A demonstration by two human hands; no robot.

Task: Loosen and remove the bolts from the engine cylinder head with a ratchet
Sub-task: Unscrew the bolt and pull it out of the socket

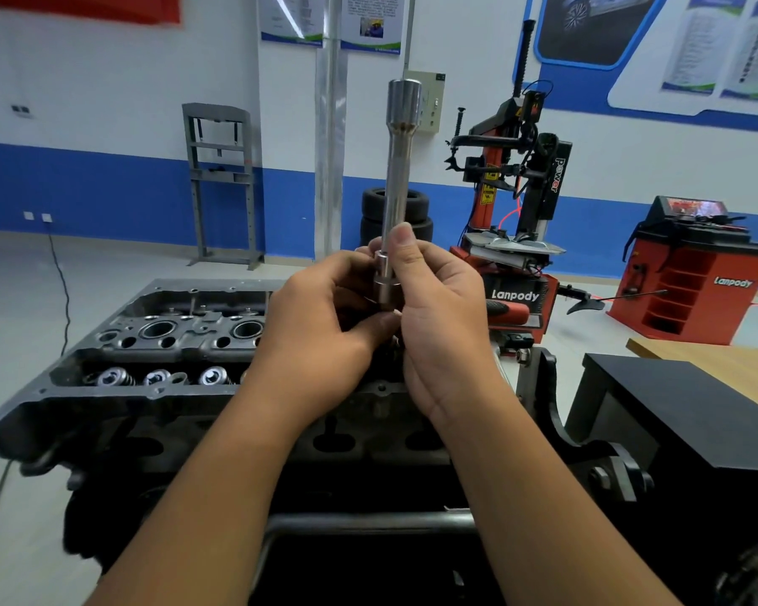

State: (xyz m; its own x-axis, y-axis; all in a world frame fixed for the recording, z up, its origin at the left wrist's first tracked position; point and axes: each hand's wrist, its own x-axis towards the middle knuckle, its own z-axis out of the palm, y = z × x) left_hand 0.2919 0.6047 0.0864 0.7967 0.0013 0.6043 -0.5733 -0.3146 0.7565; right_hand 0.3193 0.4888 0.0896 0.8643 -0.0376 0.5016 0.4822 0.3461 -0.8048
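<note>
Head view: both hands, left grip point(324, 317) and right grip point(438, 317), are pinching an upright silver socket extension point(398, 177) above the dark cylinder head point(158, 343), with a red tire changer point(515, 238) standing behind.

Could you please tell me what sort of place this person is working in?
Probably an auto repair training workshop: a tyre changer, a red wheel balancer, stacked tyres and an engine cylinder head on a stand.

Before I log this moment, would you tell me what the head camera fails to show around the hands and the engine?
- Right half of the cylinder head: covered by both hands, so any bolts there are unseen.
- Bottom end of the extension bar: buried between left hand and right hand; what it joins is unclear.
- Ratchet: only a red and black grip peeks out behind the right hand.
- Wall posters: text too small.
</note>
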